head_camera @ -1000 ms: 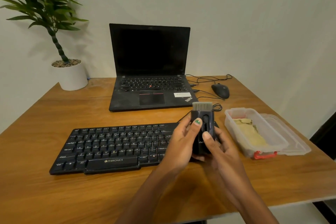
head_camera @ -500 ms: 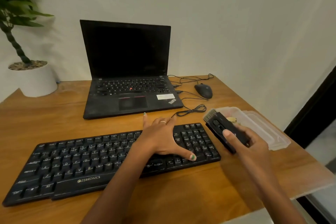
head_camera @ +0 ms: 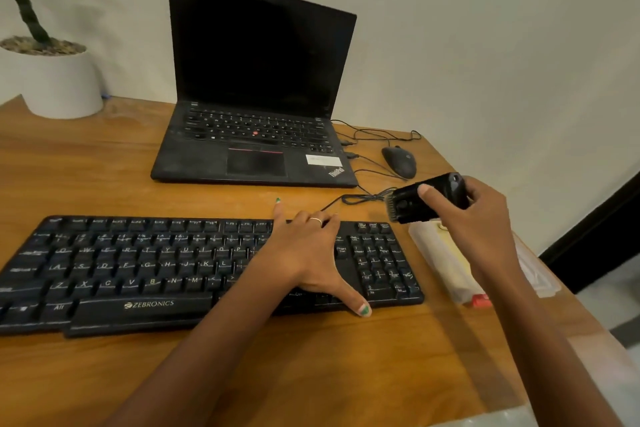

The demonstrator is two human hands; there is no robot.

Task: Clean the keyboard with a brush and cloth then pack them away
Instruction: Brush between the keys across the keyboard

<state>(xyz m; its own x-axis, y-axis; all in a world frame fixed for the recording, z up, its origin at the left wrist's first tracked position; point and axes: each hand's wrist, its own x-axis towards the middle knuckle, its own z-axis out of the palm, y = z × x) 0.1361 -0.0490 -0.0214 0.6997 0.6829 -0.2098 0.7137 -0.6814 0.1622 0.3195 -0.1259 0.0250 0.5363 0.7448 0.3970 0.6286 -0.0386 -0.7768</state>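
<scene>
A black Zebronics keyboard (head_camera: 138, 270) lies across the front of the wooden desk (head_camera: 346, 374). My left hand (head_camera: 308, 253) rests flat on its right half, fingers straight, thumb at the front edge. My right hand (head_camera: 481, 225) grips a black brush (head_camera: 412, 204) above the keyboard's far right corner, bristles pointing left and down. A yellow cloth (head_camera: 450, 253) lies in a clear plastic box (head_camera: 436, 267) with a red clip, right of the keyboard and partly hidden by my right arm.
An open black laptop (head_camera: 256, 97) stands behind the keyboard. A black mouse (head_camera: 400, 161) and its coiled cable (head_camera: 363, 198) lie to its right. A potted plant (head_camera: 52, 76) is at the back left. The box lid (head_camera: 540, 277) lies near the desk's right edge.
My left hand let go of the brush and settled flat on the keyboard. My right hand carried the brush right, then turned its bristles leftward and down. The view shifted right.
</scene>
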